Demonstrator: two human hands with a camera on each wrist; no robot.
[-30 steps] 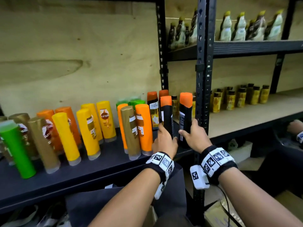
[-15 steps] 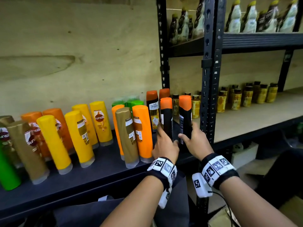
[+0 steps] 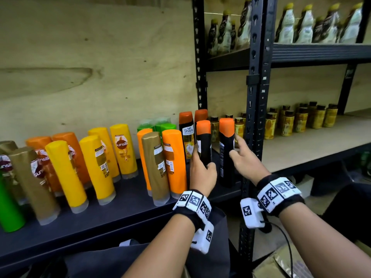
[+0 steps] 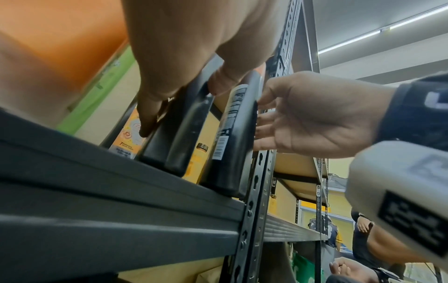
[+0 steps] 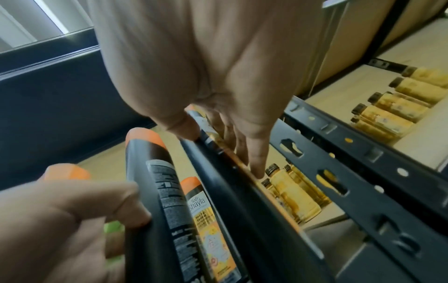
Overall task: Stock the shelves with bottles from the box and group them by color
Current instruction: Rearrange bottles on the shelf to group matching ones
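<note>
Two black bottles with orange caps on shelf (image 3: pixel 128 199): left hand (image 3: pixel 201 173) grasps left bottle (image 3: pixel 203 145); right hand (image 3: pixel 247 161) released, fingers straight beside right bottle (image 3: pixel 226 155).

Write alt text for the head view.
The left hand grips a black bottle with an orange cap on a dark shelf; the right hand, fingers spread, lies against its twin.
</note>
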